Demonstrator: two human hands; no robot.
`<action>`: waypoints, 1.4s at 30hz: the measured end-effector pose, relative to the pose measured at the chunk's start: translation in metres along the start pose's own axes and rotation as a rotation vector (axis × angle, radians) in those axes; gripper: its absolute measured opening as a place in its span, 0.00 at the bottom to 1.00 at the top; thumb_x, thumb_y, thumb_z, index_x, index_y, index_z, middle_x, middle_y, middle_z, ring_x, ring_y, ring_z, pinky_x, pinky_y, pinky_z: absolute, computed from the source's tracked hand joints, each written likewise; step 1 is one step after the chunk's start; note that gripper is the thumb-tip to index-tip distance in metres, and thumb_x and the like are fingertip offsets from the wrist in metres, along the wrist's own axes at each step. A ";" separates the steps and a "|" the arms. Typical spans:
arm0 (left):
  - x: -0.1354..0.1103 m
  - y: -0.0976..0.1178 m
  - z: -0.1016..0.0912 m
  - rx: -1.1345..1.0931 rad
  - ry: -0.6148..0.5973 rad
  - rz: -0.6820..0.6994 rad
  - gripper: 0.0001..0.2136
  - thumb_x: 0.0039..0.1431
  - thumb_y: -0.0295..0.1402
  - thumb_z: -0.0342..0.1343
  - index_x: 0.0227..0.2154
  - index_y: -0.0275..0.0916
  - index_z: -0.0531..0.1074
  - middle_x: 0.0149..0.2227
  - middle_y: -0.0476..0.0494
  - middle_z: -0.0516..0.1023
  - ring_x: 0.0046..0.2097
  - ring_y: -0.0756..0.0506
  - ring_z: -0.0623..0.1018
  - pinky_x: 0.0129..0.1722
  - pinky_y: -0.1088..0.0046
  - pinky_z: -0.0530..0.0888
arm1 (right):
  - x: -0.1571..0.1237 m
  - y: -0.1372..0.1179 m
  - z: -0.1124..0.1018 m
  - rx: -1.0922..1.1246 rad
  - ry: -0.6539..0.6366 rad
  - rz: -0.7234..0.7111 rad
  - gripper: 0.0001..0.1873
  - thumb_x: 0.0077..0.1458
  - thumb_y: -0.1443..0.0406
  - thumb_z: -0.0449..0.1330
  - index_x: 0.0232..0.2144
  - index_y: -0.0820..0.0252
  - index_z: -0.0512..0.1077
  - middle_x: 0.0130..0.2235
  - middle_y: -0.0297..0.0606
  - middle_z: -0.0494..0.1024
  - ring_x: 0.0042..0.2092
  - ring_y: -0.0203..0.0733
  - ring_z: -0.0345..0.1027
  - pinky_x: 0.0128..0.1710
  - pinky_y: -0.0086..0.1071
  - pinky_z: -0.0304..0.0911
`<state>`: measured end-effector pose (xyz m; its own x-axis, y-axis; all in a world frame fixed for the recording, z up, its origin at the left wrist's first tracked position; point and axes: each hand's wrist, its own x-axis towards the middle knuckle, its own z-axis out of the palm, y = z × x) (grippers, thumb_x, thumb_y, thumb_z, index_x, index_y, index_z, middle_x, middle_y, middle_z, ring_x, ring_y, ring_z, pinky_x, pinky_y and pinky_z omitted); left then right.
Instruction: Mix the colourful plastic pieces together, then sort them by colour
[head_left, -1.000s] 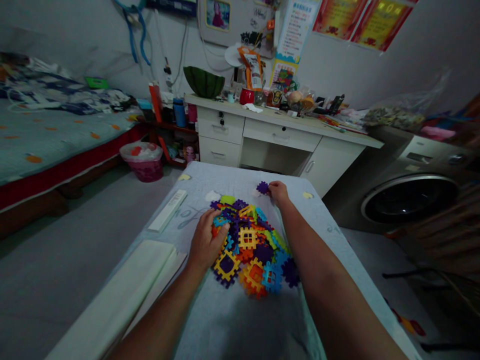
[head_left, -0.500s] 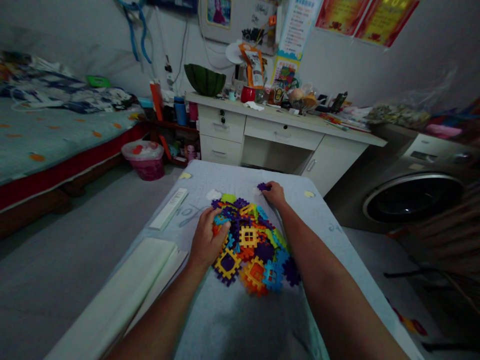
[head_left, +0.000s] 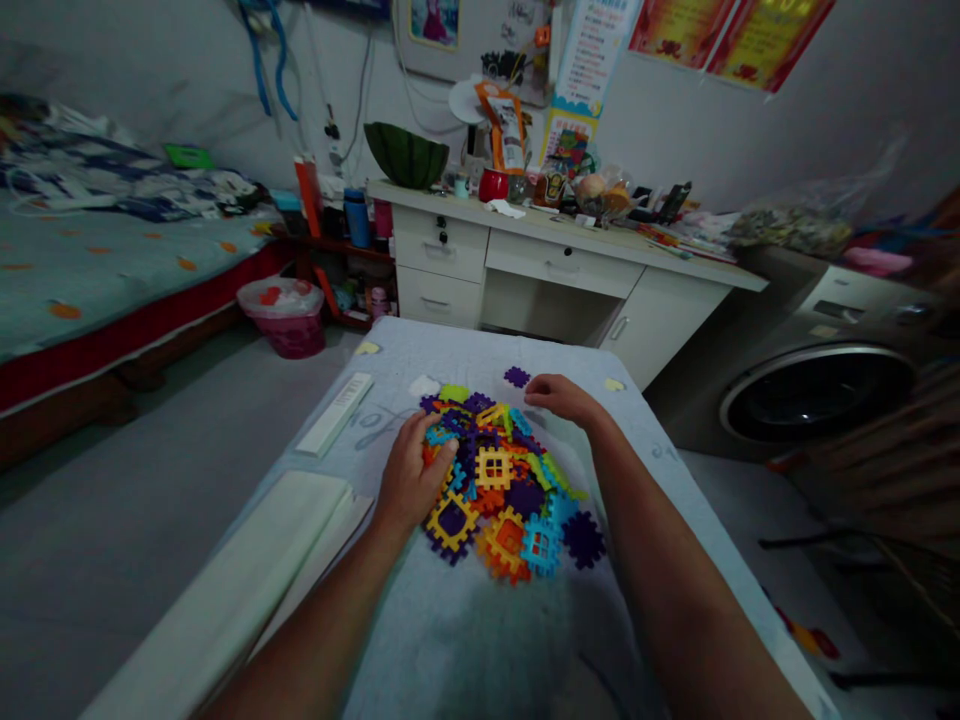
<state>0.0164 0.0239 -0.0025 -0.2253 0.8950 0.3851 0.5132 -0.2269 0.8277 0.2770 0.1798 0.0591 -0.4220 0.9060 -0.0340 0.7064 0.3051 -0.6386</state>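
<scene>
A heap of several coloured plastic interlocking tiles (head_left: 502, 480) lies on a table covered in pale blue cloth (head_left: 480, 620). My left hand (head_left: 409, 480) rests palm down on the heap's left side, fingers curled over the tiles. My right hand (head_left: 562, 397) hovers flat at the heap's far right edge, fingers stretched out and holding nothing. One purple tile (head_left: 516, 377) lies alone on the cloth just beyond my right fingertips.
A long white box (head_left: 334, 412) and a larger white slab (head_left: 247, 580) lie along the table's left edge. Beyond stand a cluttered white desk (head_left: 555, 265), a bed (head_left: 97, 280) at left, a pink bin (head_left: 283, 318) and a washing machine (head_left: 817, 390) at right.
My right hand set the purple tile down on the cloth, let go and drew back toward the heap. My left hand stayed on the heap.
</scene>
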 end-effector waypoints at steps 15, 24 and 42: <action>0.002 0.001 -0.003 -0.059 0.016 -0.025 0.18 0.61 0.46 0.51 0.50 0.43 0.71 0.56 0.40 0.71 0.61 0.39 0.69 0.65 0.55 0.62 | -0.037 -0.019 0.010 0.109 -0.069 -0.050 0.09 0.49 0.61 0.64 0.32 0.61 0.72 0.27 0.31 0.71 0.31 0.35 0.64 0.31 0.28 0.58; 0.002 0.001 -0.004 -0.122 0.057 -0.029 0.16 0.65 0.45 0.46 0.47 0.45 0.72 0.54 0.42 0.73 0.60 0.41 0.70 0.65 0.54 0.62 | -0.039 -0.038 0.028 0.010 0.003 -0.132 0.24 0.49 0.57 0.67 0.47 0.60 0.72 0.38 0.36 0.73 0.35 0.36 0.65 0.36 0.30 0.59; 0.002 0.002 -0.003 -0.099 0.042 -0.048 0.18 0.63 0.46 0.48 0.48 0.42 0.71 0.54 0.40 0.73 0.59 0.41 0.70 0.64 0.57 0.63 | -0.043 -0.036 0.008 0.477 -0.045 -0.133 0.16 0.43 0.69 0.59 0.39 0.59 0.71 0.28 0.28 0.67 0.28 0.32 0.59 0.28 0.27 0.52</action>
<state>0.0143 0.0243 0.0009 -0.2833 0.8893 0.3590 0.4170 -0.2228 0.8812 0.2650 0.1274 0.0780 -0.5221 0.8517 0.0449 0.3108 0.2390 -0.9199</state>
